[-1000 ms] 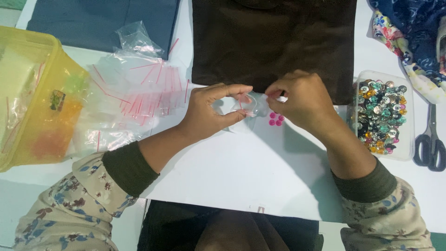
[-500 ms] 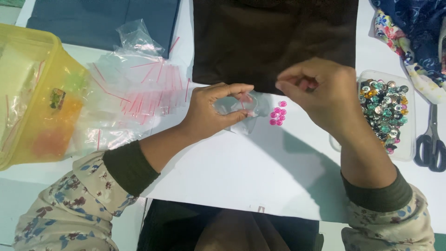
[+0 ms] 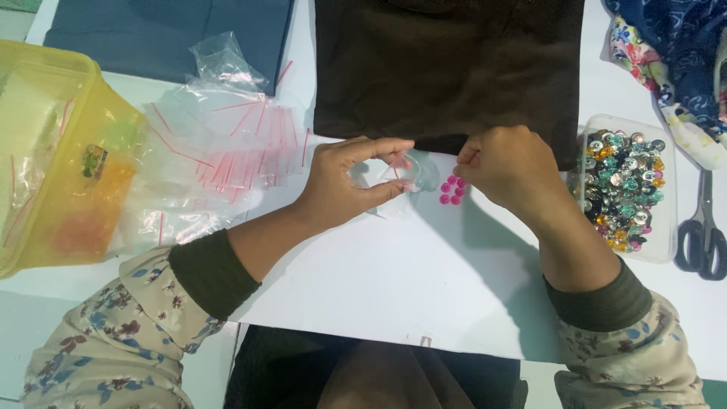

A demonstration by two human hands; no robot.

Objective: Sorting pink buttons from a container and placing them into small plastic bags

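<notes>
We cannot see the right hand (image 3: 511, 170) fingertips; the yellow plastic box (image 3: 53, 151) left of it is cut off.

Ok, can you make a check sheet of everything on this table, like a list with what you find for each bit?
Surface: white table, mostly bare in front of the person.
Job's things: small clear zip bag held open; pink round beads lying in a cluster beside it.
Clutter: pile of clear zip bags with red strips; yellow plastic tub; clear tray of mixed colourful buttons; scissors; brown cloth; blue cloth; floral cloth.
Grips: left hand holds the bag between thumb and fingers; right hand is closed, fingertips by the beads.
Cables: nothing seen.
Surroundings: dark seat edge below the table.
</notes>
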